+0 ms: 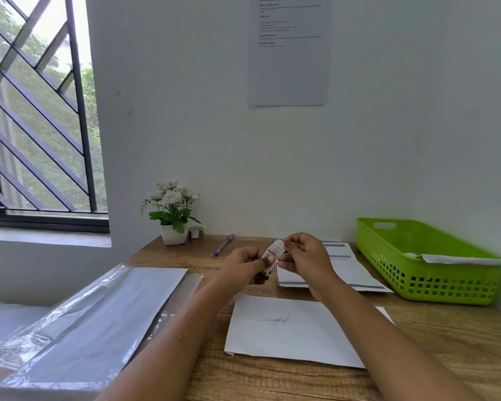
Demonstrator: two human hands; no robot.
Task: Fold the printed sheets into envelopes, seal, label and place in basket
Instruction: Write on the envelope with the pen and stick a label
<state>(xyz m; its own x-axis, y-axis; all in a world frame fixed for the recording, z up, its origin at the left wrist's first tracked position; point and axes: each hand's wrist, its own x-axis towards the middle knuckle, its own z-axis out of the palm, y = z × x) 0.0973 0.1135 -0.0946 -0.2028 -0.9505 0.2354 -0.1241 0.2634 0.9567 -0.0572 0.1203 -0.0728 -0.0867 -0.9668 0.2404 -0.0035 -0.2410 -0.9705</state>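
The left hand and the right hand both pinch a small white paper strip, probably a label, light and limp, best held by its edges, above the flat white paper envelope at 6 o'clock.

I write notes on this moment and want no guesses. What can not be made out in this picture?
Head view throughout.
1. The small white piece pinched by left hand and right hand: fingers cover most; label or tape, unclear.
2. Inside the basket: its wall hides all but a white edge.
3. The wall notice: text too small, top cut by the frame.
4. The printed sheets: right hand covers part, text blurred.
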